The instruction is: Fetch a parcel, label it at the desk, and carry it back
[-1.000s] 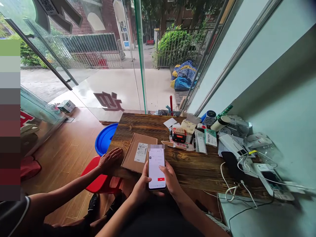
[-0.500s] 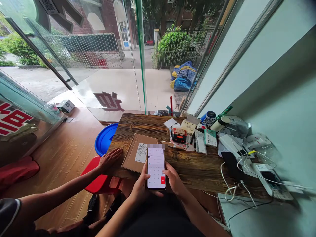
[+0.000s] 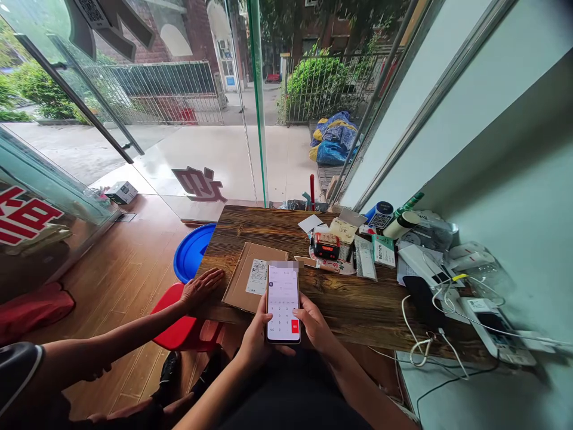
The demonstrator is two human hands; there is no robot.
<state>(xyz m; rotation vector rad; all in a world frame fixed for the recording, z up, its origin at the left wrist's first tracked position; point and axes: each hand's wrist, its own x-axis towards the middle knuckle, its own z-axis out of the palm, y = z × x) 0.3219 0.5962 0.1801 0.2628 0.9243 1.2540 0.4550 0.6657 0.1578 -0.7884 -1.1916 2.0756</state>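
Note:
A phone (image 3: 283,298) with a lit screen and a number keypad is held upright above the near edge of the wooden table (image 3: 349,304). My left hand (image 3: 257,334) grips its left side, thumb over the screen's edge. From the right, my right hand (image 3: 316,325) supports it, with the thumb at the keypad. Behind the phone, partly hidden by it, a flat cardboard parcel (image 3: 239,278) with a white label lies on the table.
Another person's hand (image 3: 203,286) rests on the table's left edge, above a red stool (image 3: 174,331). A blue lid (image 3: 192,254) is beyond. An orange-black device (image 3: 326,245), papers, bottles and white cables (image 3: 418,352) lie to the right.
The view has shifted slightly, moving the surroundings a little to the right. Part of the other person's second hand now shows at lower left. My hands keep the same hold on the phone.

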